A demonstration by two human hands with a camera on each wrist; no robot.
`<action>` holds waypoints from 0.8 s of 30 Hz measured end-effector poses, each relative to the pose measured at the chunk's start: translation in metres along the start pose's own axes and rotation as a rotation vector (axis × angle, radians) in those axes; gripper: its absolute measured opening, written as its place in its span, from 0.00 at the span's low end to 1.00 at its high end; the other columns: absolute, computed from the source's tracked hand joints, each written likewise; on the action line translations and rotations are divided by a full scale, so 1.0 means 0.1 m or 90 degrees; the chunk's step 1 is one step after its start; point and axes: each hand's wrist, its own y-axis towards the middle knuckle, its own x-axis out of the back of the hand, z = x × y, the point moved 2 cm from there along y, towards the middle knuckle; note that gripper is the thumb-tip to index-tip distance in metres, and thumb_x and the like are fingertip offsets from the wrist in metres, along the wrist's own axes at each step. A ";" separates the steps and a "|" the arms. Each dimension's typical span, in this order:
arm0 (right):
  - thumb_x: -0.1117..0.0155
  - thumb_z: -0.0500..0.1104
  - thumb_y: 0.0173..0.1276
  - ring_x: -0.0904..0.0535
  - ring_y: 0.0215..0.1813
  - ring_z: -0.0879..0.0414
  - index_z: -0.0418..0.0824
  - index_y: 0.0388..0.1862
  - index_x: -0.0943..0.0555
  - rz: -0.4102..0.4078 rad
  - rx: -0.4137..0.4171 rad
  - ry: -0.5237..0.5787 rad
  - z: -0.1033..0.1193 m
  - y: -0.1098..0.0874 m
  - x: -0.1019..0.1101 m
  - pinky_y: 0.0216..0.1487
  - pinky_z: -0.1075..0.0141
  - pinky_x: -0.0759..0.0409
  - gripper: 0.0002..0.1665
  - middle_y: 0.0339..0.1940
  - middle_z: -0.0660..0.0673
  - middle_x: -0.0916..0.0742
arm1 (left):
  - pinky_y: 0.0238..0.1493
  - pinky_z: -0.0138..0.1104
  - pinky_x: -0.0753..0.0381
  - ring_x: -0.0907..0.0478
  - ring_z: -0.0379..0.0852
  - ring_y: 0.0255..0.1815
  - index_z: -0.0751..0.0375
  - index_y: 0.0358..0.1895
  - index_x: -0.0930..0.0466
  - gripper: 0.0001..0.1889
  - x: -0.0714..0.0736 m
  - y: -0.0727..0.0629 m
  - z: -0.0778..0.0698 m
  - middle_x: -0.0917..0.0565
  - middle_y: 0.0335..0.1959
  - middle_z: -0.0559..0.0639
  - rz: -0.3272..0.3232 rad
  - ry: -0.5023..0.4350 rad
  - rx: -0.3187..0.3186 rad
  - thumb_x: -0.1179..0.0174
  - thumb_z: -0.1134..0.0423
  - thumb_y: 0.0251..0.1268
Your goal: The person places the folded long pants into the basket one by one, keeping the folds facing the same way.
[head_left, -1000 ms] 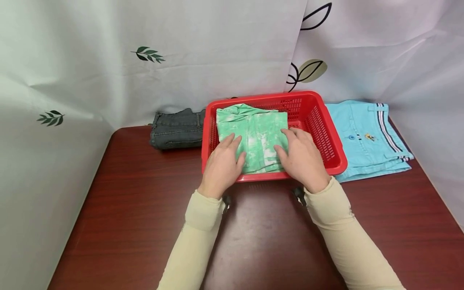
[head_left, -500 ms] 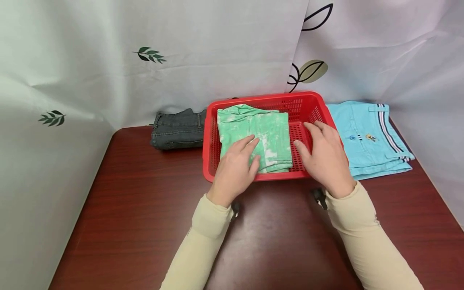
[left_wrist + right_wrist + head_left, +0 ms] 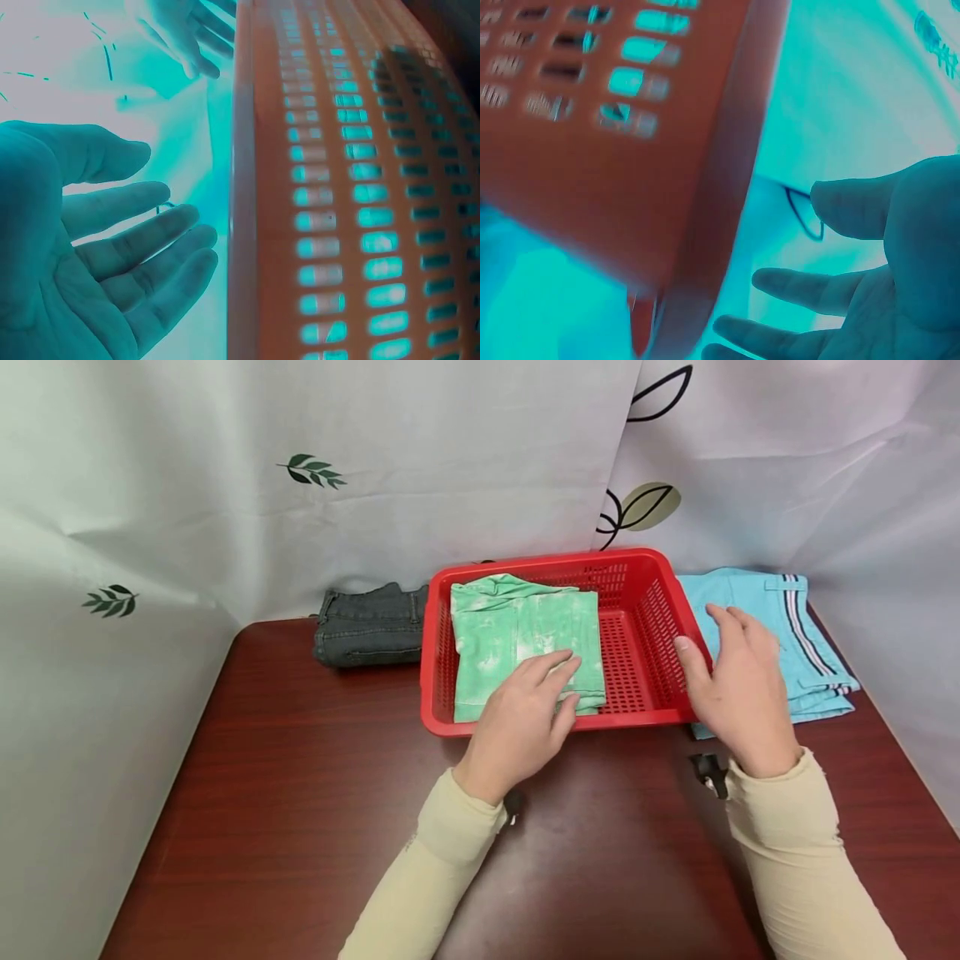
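Observation:
A red plastic basket [image 3: 555, 722] with slotted walls stands toward the back of the table. Inside its left part lies a folded green-and-white tie-dye garment [image 3: 487, 652]. My left hand [image 3: 521, 722] hovers over the basket's front rim and the garment's near edge, fingers loosely extended and holding nothing. To the right, my right hand [image 3: 742, 693] is above the basket's right end and the folded light-blue shorts [image 3: 806, 652], covering part of them. Its fingers are spread with nothing between them. Both wrist views show the hands, left [image 3: 112, 240] and right [image 3: 855, 277], apart from the basket wall.
A folded dark grey denim garment [image 3: 367, 627] lies left of the basket, against the basket's side. The dark red wooden table [image 3: 300, 802] ends at a white curtain [image 3: 450, 460] with leaf prints behind and at both sides.
My right hand has moved right, from over the green garment to the light-blue shorts. My left hand has slid right and slightly toward me. The garment stays in the basket.

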 end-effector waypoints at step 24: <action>0.55 0.49 0.80 0.48 0.75 0.25 0.25 0.76 0.42 0.010 -0.054 -0.033 -0.50 0.06 0.13 0.69 0.29 0.48 0.36 0.73 0.20 0.37 | 0.69 0.30 0.33 0.24 0.44 0.64 0.60 0.65 0.21 0.21 -0.32 0.06 -0.43 0.20 0.62 0.51 0.061 0.034 -0.133 0.41 0.59 0.71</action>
